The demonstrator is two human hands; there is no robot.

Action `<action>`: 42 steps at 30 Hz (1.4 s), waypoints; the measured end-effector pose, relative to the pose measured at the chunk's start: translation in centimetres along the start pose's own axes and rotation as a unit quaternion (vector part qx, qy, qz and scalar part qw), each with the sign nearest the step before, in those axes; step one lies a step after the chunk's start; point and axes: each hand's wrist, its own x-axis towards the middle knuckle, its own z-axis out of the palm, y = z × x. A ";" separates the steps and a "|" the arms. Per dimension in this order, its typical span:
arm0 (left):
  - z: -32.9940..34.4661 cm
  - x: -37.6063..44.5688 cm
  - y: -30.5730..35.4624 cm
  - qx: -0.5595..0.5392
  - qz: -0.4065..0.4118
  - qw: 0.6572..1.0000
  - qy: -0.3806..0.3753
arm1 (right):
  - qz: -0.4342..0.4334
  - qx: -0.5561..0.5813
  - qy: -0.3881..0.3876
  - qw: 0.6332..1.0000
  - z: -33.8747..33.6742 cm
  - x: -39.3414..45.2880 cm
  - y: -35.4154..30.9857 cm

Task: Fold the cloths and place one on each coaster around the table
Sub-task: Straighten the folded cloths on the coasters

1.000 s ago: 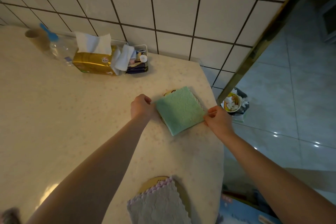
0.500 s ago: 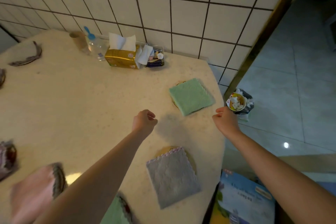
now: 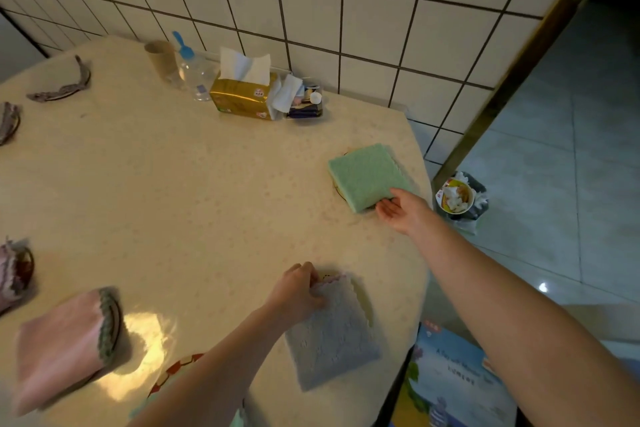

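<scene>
Now both hands, which hung clear of the desk (image 3: 173,184) half a second ago, are back on cloths: the left hand (image 3: 298,291) pinches the far corner of the grey cloth (image 3: 332,336), the right hand (image 3: 398,208), fingers relaxed, touches the green cloth (image 3: 369,175). Both folded cloths lie on coasters near the desk's right edge, nearly square, corners pointing diagonally toward the wall; this looks like final straightening.
</scene>
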 end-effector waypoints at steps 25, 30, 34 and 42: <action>-0.3 -0.2 -4.3 -0.478 -0.046 0.854 -0.202 | -0.044 -0.178 -0.033 0.983 3.7 1.8 -3.4; -0.6 0.1 -3.7 -0.472 -0.036 0.846 -0.245 | -0.053 -0.177 -0.019 0.982 2.9 1.9 -3.6; 0.1 0.4 -3.4 -0.439 -0.054 0.872 -0.209 | -0.079 -0.242 0.002 0.967 2.5 1.9 -3.9; -1.2 0.7 -2.8 -0.113 -0.051 0.991 -0.044 | -0.165 -0.553 0.108 0.809 1.2 1.2 -3.9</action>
